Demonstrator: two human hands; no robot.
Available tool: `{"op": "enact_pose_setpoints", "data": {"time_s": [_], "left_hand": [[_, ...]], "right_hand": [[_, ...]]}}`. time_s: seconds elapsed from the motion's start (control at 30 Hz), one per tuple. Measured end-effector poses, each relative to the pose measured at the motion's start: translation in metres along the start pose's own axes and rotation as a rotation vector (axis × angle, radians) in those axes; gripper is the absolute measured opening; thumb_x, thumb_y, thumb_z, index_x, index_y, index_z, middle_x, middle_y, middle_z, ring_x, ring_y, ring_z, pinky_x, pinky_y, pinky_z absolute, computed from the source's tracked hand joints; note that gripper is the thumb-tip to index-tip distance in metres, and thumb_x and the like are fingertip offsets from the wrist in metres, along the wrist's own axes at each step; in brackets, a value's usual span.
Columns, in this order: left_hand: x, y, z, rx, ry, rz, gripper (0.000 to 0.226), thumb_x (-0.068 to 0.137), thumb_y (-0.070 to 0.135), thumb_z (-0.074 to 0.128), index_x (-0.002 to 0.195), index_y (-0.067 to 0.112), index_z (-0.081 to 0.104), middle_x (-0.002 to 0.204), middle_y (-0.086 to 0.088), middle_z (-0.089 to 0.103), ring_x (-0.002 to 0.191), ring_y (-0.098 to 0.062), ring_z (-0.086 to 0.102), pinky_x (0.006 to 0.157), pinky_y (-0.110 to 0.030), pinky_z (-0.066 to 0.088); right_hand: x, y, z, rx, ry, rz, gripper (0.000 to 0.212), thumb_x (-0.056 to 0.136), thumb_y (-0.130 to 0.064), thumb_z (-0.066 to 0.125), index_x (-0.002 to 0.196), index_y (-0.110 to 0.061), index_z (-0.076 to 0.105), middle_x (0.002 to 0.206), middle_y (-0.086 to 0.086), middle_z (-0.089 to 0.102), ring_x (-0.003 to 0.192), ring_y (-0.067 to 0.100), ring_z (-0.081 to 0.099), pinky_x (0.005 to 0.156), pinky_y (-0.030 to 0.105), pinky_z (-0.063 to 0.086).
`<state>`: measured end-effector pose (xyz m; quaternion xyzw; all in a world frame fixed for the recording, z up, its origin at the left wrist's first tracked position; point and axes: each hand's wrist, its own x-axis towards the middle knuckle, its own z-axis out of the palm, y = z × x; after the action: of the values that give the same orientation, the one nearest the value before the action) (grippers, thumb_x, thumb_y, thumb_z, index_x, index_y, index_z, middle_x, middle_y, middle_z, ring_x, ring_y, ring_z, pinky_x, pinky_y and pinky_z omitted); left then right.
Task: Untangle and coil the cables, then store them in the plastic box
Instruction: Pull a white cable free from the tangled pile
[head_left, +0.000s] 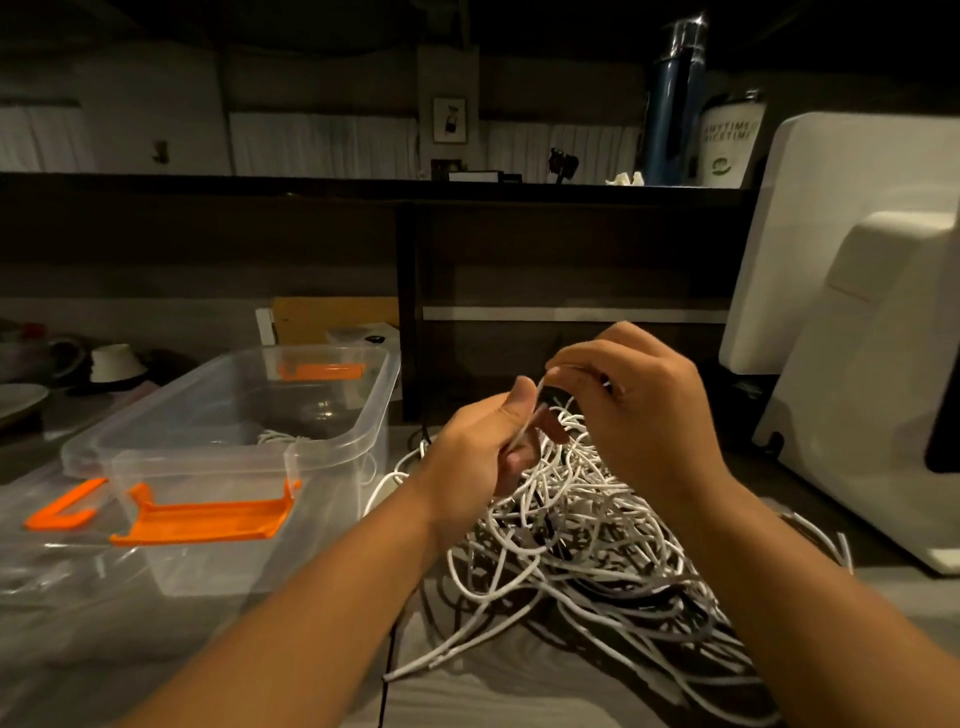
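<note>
Grey wood-grain tabletop (519, 691) fills the near edge, w/ 2 bare forearms reaching in from the bottom.

Just past them lies 1 loose heap of cables (582, 525): thin, round, mostly white cords w/ a few grey/dark ones mixed in, looped over each other, ends trailing toward the near edge. Can't count the separate cords.

Above the heap's far side, both hands work 1 white strand (531, 415). Left hand (478, 452) has thumb up & fingers curled, pinching the strand. Right hand (634, 400) is knuckles-up, fingers bent over the strand's top loop & gripping it. Hands almost touch.

Left of the heap: 1 clear rectangular plastic box (379, 395), open-topped, w/ 2 flat orange latches, near end (208, 519) & far end (322, 370). Inside, 1 small white coil (283, 437) on the bottom. A clear lid (52, 571) lies flat by the box's near-left, w/ 1 orange clip (65, 504).

Right side: 1 big white smooth-cased machine (857, 364).

Further back at left, 1 pale upturned bowl (117, 361). Beyond, a dark shelf (363, 184) carries 1 tall dark-blue bottle (672, 104) & 1 white printed cup (730, 140).
</note>
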<state>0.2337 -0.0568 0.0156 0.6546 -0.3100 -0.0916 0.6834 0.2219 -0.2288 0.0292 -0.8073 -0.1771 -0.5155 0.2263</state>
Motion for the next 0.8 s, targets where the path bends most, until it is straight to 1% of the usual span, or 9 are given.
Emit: {"op": "enact_pose_setpoints", "data": {"time_s": [0.1,0.2,0.43,0.53,0.57,0.6,0.63,0.73,0.8], "left_hand": [[-0.001,0.005,0.001,-0.188,-0.098,-0.010,0.068,0.092,0.066,0.040,0.106,0.002,0.059,0.066,-0.001,0.038,0.049,-0.008,0.024,0.052,-0.024,0.015],[-0.002,0.006,-0.003,-0.337,-0.092,0.033,0.077,0.091,0.066,0.041,0.117,-0.003,0.061,0.069,-0.003,0.041,0.053,-0.010,0.027,0.050,-0.021,0.026],[-0.002,0.014,-0.011,-0.462,0.003,0.091,0.077,0.083,0.063,0.049,0.136,0.007,0.053,0.074,0.003,0.040,0.061,-0.009,0.031,0.059,-0.024,0.033],[0.000,0.010,-0.014,-0.281,0.047,0.138,0.081,0.079,0.064,0.058,0.141,0.013,0.048,0.074,0.006,0.050,0.065,-0.003,0.031,0.064,-0.020,0.041],[0.000,0.007,-0.014,-0.133,0.061,0.161,0.081,0.079,0.065,0.060,0.142,0.017,0.047,0.086,0.019,0.033,0.069,-0.001,0.030,0.071,-0.019,0.047],[0.000,0.003,-0.014,0.040,0.073,0.179,0.076,0.080,0.064,0.058,0.142,0.022,0.045,0.112,0.014,0.023,0.111,-0.002,0.027,0.096,-0.017,0.041],[0.000,0.002,-0.014,0.191,0.080,0.176,0.071,0.082,0.063,0.055,0.142,0.026,0.042,0.092,0.016,0.038,0.094,0.002,0.065,0.081,-0.013,0.036],[0.001,-0.003,-0.018,0.366,0.121,0.138,0.080,0.082,0.071,0.051,0.147,0.025,0.038,0.104,-0.016,0.057,0.105,-0.022,0.064,0.090,-0.022,0.048],[0.001,-0.008,-0.018,0.403,0.079,0.148,0.091,0.076,0.087,0.047,0.142,0.025,0.043,0.117,-0.020,0.060,0.113,-0.027,0.062,0.096,-0.031,0.051]], "right_hand": [[-0.002,0.002,0.007,0.163,-0.082,0.249,0.016,0.093,-0.022,0.065,0.100,-0.024,0.079,0.087,-0.012,0.069,0.077,0.011,0.066,0.067,0.047,0.058],[-0.007,-0.001,0.016,0.135,-0.340,0.400,0.023,0.094,-0.017,0.063,0.105,-0.032,0.077,0.077,-0.006,0.071,0.063,0.015,0.064,0.061,0.045,0.057],[-0.013,-0.028,0.025,-0.024,-0.806,0.160,0.023,0.101,-0.042,0.056,0.107,-0.030,0.074,0.090,-0.005,0.073,0.075,0.011,0.062,0.075,0.034,0.053],[-0.013,-0.037,0.019,-0.009,-0.800,0.085,0.027,0.101,-0.044,0.056,0.106,-0.027,0.076,0.074,-0.007,0.067,0.058,0.005,0.051,0.063,0.028,0.045],[-0.012,-0.039,0.016,0.000,-0.777,0.069,0.025,0.100,-0.043,0.058,0.102,-0.026,0.077,0.070,-0.007,0.067,0.056,0.006,0.053,0.062,0.030,0.048],[-0.011,-0.039,0.013,0.025,-0.747,0.066,0.022,0.098,-0.041,0.061,0.098,-0.025,0.077,0.068,-0.006,0.067,0.056,0.008,0.056,0.062,0.035,0.051],[-0.011,-0.037,0.010,0.086,-0.697,0.083,0.019,0.096,-0.038,0.064,0.092,-0.024,0.076,0.066,-0.005,0.067,0.055,0.011,0.058,0.061,0.041,0.052],[-0.006,-0.029,0.004,0.335,-0.469,0.171,0.021,0.090,-0.034,0.063,0.078,-0.019,0.073,0.062,0.001,0.065,0.055,0.022,0.059,0.054,0.050,0.049],[-0.004,-0.027,0.003,0.335,-0.356,0.153,0.020,0.086,-0.032,0.061,0.075,-0.018,0.070,0.061,-0.002,0.062,0.056,0.020,0.056,0.053,0.048,0.048]]}}
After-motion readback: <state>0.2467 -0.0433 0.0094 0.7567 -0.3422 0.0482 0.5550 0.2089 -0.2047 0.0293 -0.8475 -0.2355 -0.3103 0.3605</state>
